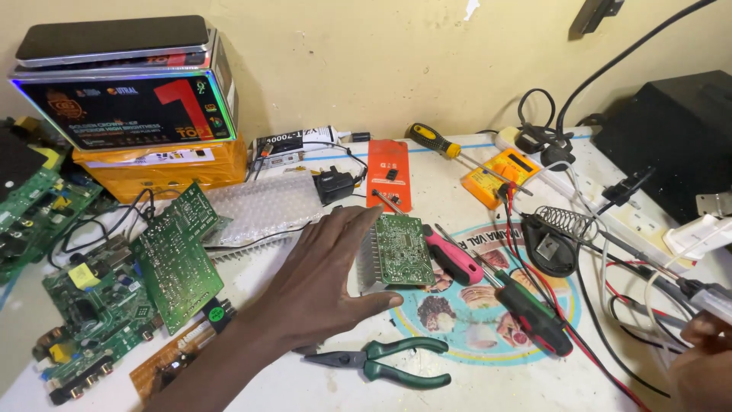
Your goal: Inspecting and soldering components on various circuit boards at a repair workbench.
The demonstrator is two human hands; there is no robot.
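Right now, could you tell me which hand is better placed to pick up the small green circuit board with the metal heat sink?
Left hand: it already touches the small green circuit board; the right hand is off at the frame's edge.

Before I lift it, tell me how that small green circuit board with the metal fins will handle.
The circuit board looks rigid, not floppy. Its heatsink fins probably make it heavy on that side and apt to tip. The left hand rests against it.

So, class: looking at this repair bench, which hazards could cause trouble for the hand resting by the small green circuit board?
1. The left hand touches the small green circuit board on its finned heat sink; the edges might scratch.
2. The green-handled pliers lie just below the wrist and could be knocked.
3. Tangled red and black wires near the right hand may snag.
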